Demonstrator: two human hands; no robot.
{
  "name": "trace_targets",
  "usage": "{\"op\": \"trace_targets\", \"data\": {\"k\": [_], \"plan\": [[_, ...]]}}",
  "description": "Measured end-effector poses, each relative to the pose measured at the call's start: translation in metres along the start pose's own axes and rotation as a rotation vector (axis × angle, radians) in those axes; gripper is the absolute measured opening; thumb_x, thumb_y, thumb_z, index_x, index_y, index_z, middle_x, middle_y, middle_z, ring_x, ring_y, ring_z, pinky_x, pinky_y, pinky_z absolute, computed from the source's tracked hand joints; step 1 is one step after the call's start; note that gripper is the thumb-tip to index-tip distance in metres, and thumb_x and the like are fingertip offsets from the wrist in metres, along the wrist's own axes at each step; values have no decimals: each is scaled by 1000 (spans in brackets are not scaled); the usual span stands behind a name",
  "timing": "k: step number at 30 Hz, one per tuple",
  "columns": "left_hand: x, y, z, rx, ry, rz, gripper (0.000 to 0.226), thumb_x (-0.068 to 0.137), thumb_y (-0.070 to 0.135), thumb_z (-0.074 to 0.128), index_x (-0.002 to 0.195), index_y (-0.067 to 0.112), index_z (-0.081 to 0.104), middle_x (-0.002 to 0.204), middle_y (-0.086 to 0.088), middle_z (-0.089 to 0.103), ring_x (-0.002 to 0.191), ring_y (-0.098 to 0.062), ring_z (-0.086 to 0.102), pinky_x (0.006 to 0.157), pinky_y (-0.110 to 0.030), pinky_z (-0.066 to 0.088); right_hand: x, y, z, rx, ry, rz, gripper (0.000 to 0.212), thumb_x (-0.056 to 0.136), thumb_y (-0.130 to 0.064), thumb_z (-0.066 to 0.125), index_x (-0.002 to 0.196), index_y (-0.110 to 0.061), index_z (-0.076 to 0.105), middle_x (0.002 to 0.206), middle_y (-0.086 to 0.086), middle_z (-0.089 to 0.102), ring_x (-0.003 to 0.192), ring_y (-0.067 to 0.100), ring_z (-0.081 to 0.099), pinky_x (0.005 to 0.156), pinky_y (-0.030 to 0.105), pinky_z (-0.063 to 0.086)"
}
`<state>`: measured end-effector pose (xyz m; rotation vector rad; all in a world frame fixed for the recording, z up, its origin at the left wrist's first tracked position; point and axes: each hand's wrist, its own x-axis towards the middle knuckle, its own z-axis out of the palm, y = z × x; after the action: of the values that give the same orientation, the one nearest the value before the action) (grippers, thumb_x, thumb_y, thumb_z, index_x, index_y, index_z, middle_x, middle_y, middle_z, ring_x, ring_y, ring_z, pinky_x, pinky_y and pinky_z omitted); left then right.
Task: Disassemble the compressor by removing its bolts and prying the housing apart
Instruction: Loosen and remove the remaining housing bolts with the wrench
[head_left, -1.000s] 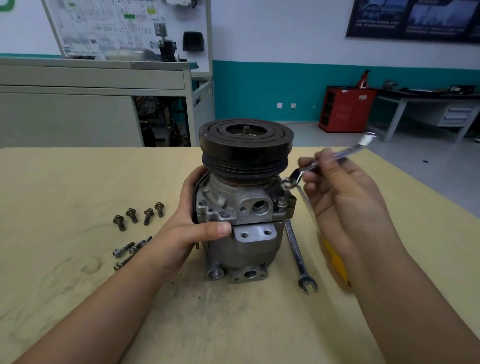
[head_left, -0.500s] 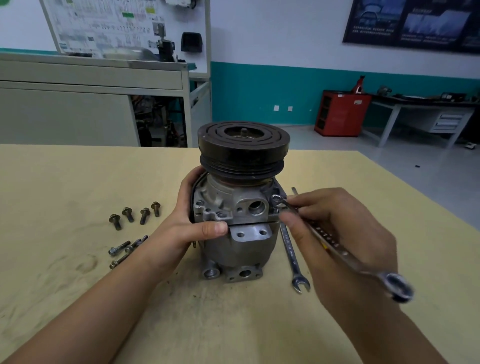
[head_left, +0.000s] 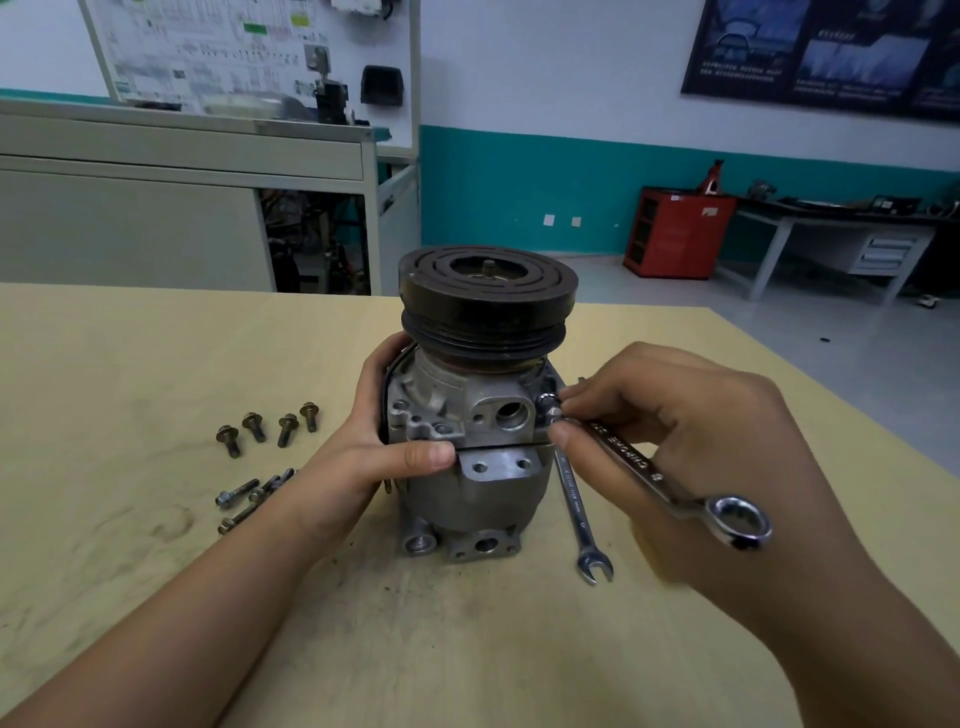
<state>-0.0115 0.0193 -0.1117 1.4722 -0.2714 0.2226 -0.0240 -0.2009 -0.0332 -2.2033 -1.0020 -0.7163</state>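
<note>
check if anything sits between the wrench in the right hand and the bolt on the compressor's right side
Nothing visible does. The right hand holds the wrench with its far end at the bolt on the compressor. The second wrench lies on the table below, clear of it.

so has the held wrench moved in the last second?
Yes. The held wrench pivoted on the compressor bolt: ring end swung from far side, pointing away, round to near side, toward the person.
</note>
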Motion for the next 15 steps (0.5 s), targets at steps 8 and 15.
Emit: {"op": "trace_targets", "data": {"k": [8, 15], "plan": [[0, 1, 1, -6, 3, 1, 99, 45, 28, 79, 132, 48, 35, 136, 16, 52, 122, -7, 55, 86, -19, 51, -9, 17, -12, 637, -84, 355, 13, 72, -15, 71, 81, -23, 75, 88, -10, 74, 75, 9, 71, 62, 17, 55], [0, 2, 1, -14, 9, -5, 102, 44, 27, 78, 134, 44, 35, 135, 14, 54, 121, -8, 55, 86, -21, 51, 5, 47, 11, 1292, 8, 805, 36, 70, -11, 58, 106, -6, 60, 93, 9, 74, 50, 7, 56, 49, 19, 51]]}}
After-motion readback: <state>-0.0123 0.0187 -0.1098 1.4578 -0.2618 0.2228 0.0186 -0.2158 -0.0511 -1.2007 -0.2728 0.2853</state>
